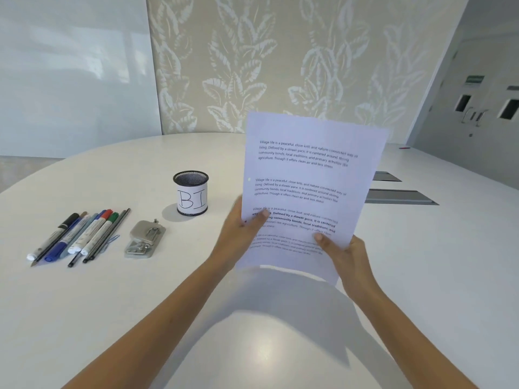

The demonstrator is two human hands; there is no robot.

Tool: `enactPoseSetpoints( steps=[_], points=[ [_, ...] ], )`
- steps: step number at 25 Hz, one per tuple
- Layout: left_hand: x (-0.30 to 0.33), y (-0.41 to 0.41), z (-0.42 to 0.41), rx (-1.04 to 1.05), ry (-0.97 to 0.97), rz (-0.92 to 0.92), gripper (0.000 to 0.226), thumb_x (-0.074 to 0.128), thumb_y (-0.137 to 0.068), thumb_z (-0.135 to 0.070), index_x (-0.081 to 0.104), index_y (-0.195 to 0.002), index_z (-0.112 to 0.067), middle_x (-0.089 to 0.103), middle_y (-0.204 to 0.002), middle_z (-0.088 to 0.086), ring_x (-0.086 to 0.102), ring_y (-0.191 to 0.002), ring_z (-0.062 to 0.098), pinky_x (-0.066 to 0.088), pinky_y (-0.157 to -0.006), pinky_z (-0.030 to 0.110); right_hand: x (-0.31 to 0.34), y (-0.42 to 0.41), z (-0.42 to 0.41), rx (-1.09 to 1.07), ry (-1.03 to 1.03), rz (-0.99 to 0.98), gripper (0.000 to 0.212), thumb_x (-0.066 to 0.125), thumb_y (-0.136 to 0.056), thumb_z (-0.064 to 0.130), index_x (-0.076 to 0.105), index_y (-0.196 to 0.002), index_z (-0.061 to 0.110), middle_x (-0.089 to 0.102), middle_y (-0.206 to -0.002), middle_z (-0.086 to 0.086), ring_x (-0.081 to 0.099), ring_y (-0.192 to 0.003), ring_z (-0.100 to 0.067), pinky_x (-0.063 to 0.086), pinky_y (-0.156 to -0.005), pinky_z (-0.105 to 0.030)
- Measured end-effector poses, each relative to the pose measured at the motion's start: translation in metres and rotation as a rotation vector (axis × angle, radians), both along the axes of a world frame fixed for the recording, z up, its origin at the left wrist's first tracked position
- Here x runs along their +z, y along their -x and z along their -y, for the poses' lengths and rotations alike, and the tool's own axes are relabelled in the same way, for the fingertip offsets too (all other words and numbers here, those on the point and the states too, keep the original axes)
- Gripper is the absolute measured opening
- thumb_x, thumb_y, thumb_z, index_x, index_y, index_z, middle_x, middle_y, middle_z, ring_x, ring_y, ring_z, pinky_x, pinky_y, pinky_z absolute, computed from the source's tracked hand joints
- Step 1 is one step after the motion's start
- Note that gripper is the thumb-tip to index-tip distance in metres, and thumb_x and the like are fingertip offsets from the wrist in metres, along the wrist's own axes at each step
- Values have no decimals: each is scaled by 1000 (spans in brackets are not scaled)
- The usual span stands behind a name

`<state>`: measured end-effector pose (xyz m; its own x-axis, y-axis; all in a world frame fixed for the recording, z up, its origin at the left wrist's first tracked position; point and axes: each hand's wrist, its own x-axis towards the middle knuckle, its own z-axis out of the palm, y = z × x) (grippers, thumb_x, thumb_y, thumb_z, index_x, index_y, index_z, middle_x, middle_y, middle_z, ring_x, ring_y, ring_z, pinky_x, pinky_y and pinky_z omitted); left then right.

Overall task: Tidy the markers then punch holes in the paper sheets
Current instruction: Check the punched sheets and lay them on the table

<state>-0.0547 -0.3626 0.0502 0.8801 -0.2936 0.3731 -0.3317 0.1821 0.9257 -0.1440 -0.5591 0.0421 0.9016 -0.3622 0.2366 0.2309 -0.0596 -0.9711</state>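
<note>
So from the head cam we've got the sheets [309, 186] held up off the bench [421, 276], tilted a bit, right of centre. Left hand [238, 234] grips the left edge with the thumb on the front, right hand [345, 256] grips the lower right corner the same way, fingers tucked behind the paper. The print repeats a paragraph starting "Village life is a peaceful, close-knit, and nature-connected way of living". The mesh cup [191, 192] has a white label reading "BI"; we can't tell if anything's inside. The markers [78, 237] lie loose in a row on the bench at far left, well apart from the sheets, and the punch [144, 238] sits just right of them.
</note>
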Motion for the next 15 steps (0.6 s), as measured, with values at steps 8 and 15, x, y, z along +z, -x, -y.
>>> enactPoseSetpoints(
  steps=[8, 15],
  points=[
    [145, -49, -70, 207, -517, 572, 73, 72, -71, -55, 44, -133, -32, 51, -134, -16, 49, -125, 5, 39, -106, 35, 114, -27, 41, 115, 663, -148, 6, 74, -80, 17, 74, -86, 16, 75, -80, 0, 67, -66, -8, 53, -63, -20],
    [126, -51, -66, -39, -377, 277, 25, 67, -86, -29, 70, -106, -13, 73, -107, 13, 70, -97, 31, 55, -88, 49, 164, -38, 50, -190, 1065, 101, 20, 79, -75, 28, 75, -85, 11, 74, -78, -8, 67, -68, -12, 52, -68, -22]
  ],
)
